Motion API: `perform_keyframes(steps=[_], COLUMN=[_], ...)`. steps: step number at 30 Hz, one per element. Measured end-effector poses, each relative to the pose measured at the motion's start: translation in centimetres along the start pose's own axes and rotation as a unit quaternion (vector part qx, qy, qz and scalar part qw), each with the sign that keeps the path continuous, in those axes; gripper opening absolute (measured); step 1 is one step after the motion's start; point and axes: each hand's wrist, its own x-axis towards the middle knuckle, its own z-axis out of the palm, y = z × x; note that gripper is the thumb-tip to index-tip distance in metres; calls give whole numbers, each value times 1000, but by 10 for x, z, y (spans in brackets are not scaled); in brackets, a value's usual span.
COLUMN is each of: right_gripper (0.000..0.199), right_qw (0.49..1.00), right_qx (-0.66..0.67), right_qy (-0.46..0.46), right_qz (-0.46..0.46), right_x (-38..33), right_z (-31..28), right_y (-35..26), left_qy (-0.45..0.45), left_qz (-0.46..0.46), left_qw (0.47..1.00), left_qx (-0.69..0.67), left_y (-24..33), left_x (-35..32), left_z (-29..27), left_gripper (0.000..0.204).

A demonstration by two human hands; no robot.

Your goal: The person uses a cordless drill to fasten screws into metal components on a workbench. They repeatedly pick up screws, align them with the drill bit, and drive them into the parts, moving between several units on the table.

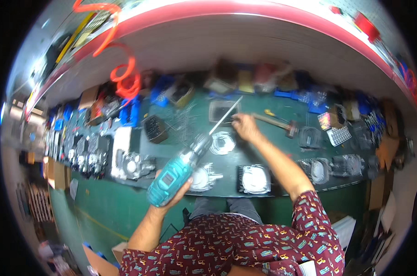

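Observation:
My left hand (pixel 177 193) is wrapped round the grip of a teal cordless drill (pixel 171 180). A long, thin bit (pixel 226 115) points from its chuck away from me and to the right, over the bench. My right hand (pixel 246 128) is at the right edge of a shallow clear tray (pixel 216 110), its fingers drawn together; what they hold, if anything, is too blurred to make out. Just right of that hand lies a hammer (pixel 290 129) with a wooden handle. Below the bit sits a round pale metal part (pixel 222 143). Finned metal housings (pixel 254 178) line the near edge.
Loose long screws or rods (pixel 183 122) lie beside a dark bin (pixel 155 129) on the left. Blue bins (pixel 131 112) and boxes stand along the back. More metal housings (pixel 90 152) crowd the left end. An orange coiled hose (pixel 125 76) hangs at the upper left.

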Motion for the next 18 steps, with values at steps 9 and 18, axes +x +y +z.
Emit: perform_keyframes(steps=[9, 18], right_gripper=[54, 19], right_qw=[938, 947], right_qx=[-305, -298], right_qy=[-131, -69], right_qz=[96, 99], right_x=[117, 117], right_z=[110, 114], right_y=[58, 68], left_qy=[15, -24], left_qz=[-321, -355], left_qw=[934, 909], left_qx=[-153, -216], left_y=[-56, -114], left_x=[-157, -177], left_z=[-67, -120], left_gripper=[14, 14])
